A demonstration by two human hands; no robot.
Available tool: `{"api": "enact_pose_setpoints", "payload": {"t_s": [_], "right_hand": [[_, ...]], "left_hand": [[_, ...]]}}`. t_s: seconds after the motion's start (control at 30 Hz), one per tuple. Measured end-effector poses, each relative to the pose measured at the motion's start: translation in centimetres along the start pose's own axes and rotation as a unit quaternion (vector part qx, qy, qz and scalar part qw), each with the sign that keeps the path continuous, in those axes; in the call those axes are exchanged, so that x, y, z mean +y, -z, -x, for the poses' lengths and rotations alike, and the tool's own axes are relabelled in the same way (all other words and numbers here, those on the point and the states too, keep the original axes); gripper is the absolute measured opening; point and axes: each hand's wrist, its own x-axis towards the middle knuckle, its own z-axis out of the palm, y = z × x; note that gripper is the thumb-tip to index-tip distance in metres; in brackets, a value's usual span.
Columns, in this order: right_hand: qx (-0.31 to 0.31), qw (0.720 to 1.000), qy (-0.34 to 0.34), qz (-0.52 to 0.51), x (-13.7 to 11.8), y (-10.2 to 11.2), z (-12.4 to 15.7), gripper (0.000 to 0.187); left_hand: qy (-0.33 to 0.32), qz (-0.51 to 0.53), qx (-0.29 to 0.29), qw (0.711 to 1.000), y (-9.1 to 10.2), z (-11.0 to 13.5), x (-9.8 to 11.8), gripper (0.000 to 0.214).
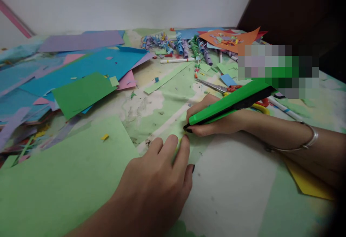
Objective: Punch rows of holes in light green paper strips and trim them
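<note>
My right hand [208, 119] is closed around a long green pen-shaped tool [229, 101] with a black underside and black tip. The tool slants down to the left, its tip close above the table; its far end is blurred out. My left hand [162, 174] lies palm down just left of the tip, its fingers slightly apart and pressing on the surface. A narrow yellow-green strip [177, 149] shows between those fingers, mostly hidden under them. Left of this hand lies a light green paper sheet [67, 179] with a yellow scrap [105, 136] on it.
Scissors [212, 84] with red and yellow handles lie behind my right hand. Rolled paper curls [178, 45] and a white marker [177, 61] are farther back. An orange sheet [229, 36] bears scraps. Coloured papers [89, 73] pile up at left; yellow paper [305, 179] sits under my right forearm.
</note>
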Motion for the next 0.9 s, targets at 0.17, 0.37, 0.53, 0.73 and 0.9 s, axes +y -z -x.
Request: {"api": "enact_pose_setpoints", "payload": {"t_s": [0.17, 0.37, 0.53, 0.73, 0.9], "right_hand": [[0.013, 1.0, 0.01, 0.01, 0.03, -0.1, -0.04, 0.018], [0.018, 0.999, 0.028, 0.018, 0.45, -0.36, 0.13, 0.019], [0.024, 0.999, 0.013, 0.033, 0.52, -0.59, 0.25, 0.019], [0.026, 0.999, 0.007, 0.033, 0.06, -0.51, 0.06, 0.02], [0.038, 0.997, -0.001, 0.065, -0.01, -0.73, 0.17, 0.019]], "left_hand": [[-0.011, 0.009, -0.004, 1.0, -0.04, 0.0, 0.02, 0.039], [-0.022, 0.003, -0.003, 1.0, 0.12, -0.05, 0.04, 0.039], [-0.003, 0.014, -0.009, 1.0, 0.02, 0.04, 0.13, 0.039], [-0.023, 0.004, -0.002, 1.0, -0.05, -0.09, 0.35, 0.038], [-0.006, -0.024, -0.012, 1.0, 0.31, -0.08, 0.25, 0.041]]}}
